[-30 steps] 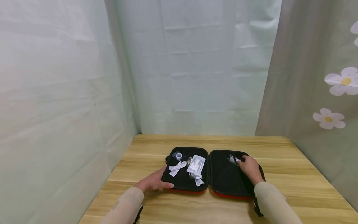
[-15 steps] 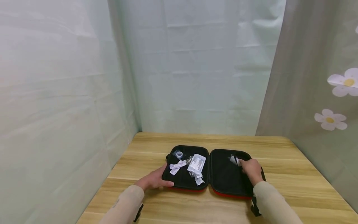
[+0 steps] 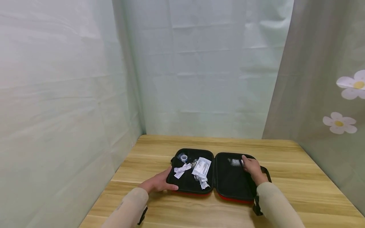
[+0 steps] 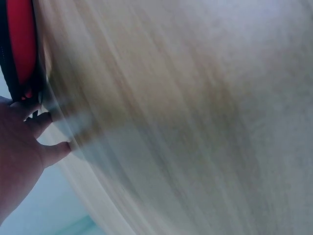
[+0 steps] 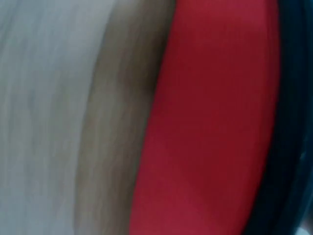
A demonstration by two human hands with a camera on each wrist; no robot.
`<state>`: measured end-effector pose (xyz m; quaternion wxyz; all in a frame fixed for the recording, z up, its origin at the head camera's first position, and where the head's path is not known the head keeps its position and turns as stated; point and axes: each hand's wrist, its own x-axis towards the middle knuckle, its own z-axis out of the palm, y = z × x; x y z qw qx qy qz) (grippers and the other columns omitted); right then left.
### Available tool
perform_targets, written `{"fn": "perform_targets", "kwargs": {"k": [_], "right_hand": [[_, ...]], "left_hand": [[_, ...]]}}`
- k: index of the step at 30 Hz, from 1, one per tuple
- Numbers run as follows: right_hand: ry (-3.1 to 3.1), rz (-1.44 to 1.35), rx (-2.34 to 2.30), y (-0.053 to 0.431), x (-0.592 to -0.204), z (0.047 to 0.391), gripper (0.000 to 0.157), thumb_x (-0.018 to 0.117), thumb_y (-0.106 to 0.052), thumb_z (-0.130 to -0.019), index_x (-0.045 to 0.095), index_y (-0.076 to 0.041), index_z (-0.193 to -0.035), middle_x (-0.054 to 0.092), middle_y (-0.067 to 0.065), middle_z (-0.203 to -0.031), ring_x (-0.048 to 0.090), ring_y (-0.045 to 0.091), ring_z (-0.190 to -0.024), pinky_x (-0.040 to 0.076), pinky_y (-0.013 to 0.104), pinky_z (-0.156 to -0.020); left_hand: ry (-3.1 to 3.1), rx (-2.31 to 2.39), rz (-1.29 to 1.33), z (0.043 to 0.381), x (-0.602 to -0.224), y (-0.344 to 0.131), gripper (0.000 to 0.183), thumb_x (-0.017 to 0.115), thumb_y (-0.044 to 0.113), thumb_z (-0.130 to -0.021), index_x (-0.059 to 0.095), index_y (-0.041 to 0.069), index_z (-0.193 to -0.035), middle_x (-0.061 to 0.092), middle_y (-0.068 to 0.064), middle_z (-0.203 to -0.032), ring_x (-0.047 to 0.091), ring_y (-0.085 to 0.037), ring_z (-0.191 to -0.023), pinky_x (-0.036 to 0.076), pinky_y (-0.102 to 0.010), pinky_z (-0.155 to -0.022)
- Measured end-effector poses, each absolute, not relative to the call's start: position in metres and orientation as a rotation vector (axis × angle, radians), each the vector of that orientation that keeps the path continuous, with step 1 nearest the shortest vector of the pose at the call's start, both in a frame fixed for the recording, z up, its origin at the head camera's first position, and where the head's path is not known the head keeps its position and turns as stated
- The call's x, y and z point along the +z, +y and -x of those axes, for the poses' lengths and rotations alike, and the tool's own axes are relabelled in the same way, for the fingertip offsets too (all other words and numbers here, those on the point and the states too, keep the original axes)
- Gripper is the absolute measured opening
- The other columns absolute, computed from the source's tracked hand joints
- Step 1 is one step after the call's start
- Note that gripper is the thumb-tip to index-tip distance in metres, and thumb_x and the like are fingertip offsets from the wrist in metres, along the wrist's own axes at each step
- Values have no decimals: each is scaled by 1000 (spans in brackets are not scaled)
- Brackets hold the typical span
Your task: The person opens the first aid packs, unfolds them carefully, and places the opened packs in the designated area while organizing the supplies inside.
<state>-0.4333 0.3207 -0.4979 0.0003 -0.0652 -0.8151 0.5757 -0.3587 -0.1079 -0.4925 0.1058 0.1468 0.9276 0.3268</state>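
Note:
A zippered first-aid case [image 3: 233,182] with a black lining and red shell lies unfolded on the table. My left hand [image 3: 161,182] holds its left half at the front left corner, thumb along the front rim and fingers at the side. In the left wrist view the red shell [image 4: 22,41] stands beside these fingers. My right hand [image 3: 253,167] reaches over the right half and pinches the end of a small clear-and-white packet [image 3: 235,162] near the back rim. The right wrist view shows mostly the case's red side [image 5: 205,117]; that hand's fingers are hidden there.
In the left half lie a white tape roll [image 3: 183,158], thin white strips [image 3: 182,167] and a larger white packet [image 3: 201,167] over several small ones. The wooden table [image 3: 199,215] meets pale curtains [image 3: 205,79] behind and at the sides.
My right hand has shifted slightly left and toward the back of the case's right half, and the clear-and-white packet has slid left with it. My left hand keeps its hold.

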Motion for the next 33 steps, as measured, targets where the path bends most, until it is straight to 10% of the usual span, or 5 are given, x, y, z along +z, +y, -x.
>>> {"fn": "perform_targets", "kwargs": {"k": [8,14,21,33], "right_hand": [[-2480,25,2081,312,-498,438,58,32,-31,-110,25,12,-149,53,28,-122,57,34,-107,51,40,-90],[-2480,76,2061,312,-500,439,63,35,-26,-109,8,10,-154,36,35,-144,46,44,-126,41,52,-103],[-2459,139,1965,321,-486,439,62,39,-23,-108,14,9,-154,21,36,-154,31,48,-138,32,55,-110],[-2400,96,1901,309,-471,427,55,46,-21,-106,32,11,-148,35,34,-146,40,47,-132,36,54,-108]], "left_hand": [[2720,981,-404,358,-492,-106,112,82,44,-80,13,2,-158,26,-22,-159,29,-40,-142,25,-58,-113],[2727,980,-397,359,-494,-104,111,82,44,-80,14,3,-158,27,-21,-158,30,-40,-142,26,-58,-112],[2758,952,-364,359,-497,-106,113,82,47,-79,15,3,-158,29,-22,-158,31,-41,-141,26,-58,-112],[2737,992,-424,361,-497,-107,110,81,43,-81,13,6,-159,29,-20,-158,32,-40,-140,27,-59,-111]]}}
